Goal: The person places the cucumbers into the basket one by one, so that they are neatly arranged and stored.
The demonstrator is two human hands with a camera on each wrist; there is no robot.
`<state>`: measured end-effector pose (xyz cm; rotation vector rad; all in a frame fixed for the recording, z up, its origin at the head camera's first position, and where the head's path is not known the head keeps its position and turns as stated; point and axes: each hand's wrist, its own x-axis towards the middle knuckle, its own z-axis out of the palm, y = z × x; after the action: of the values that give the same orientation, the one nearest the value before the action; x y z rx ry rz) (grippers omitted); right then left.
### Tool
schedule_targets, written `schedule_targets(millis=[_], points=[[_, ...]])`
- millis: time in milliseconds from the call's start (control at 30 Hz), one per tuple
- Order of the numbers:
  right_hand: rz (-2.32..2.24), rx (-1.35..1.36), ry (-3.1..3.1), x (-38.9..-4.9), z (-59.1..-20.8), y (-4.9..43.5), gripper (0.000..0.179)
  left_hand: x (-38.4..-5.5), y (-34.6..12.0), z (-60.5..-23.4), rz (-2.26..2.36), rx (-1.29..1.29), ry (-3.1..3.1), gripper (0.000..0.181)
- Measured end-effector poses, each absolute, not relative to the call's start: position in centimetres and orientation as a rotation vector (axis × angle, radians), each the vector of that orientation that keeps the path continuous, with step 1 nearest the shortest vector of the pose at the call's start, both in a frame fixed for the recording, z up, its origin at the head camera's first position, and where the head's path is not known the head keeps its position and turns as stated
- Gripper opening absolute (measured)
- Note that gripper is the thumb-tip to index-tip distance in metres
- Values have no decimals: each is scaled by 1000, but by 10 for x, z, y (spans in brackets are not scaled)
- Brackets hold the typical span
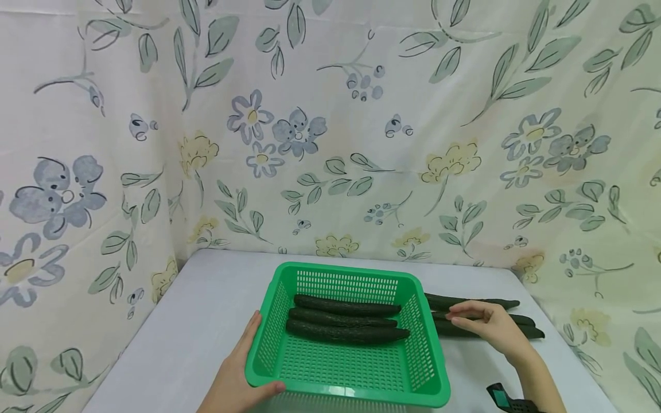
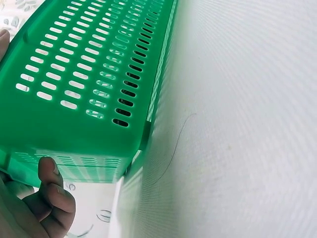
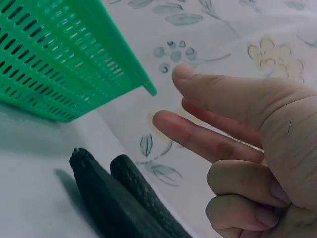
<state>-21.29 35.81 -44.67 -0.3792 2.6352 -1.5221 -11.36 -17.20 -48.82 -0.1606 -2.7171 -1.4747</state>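
Note:
A green plastic basket (image 1: 338,392) stands on the table with three long dark cucumbers (image 1: 347,332) lying side by side in its back half. My left hand (image 1: 236,367) holds its near left corner, thumb over the front rim and fingers along the left side. In the left wrist view, some fingers (image 2: 58,196) of that hand bend beside the basket wall (image 2: 74,119). To the right of the basket, my right hand (image 1: 488,327) hovers over three more cucumbers (image 1: 532,331). Its thumb and forefinger are apart with nothing between them; the lower fingers curl.
The white table (image 1: 170,344) extends to both sides of the basket. A floral cloth (image 1: 330,218) hangs behind the table and along its sides. A dark band with a green face (image 1: 501,396) is on the right wrist.

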Motion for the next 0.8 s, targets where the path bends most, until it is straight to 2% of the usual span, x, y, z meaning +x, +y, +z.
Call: schedule_targets(millis=[400, 800], points=[[-1503, -101, 2797, -212, -467, 373, 43, -113, -172, -491, -1466, -149, -2725, 128], [-1406, -122, 2991, -213, -481, 379, 37, -116, -172, -490, -1410, -178, -2722, 131]])
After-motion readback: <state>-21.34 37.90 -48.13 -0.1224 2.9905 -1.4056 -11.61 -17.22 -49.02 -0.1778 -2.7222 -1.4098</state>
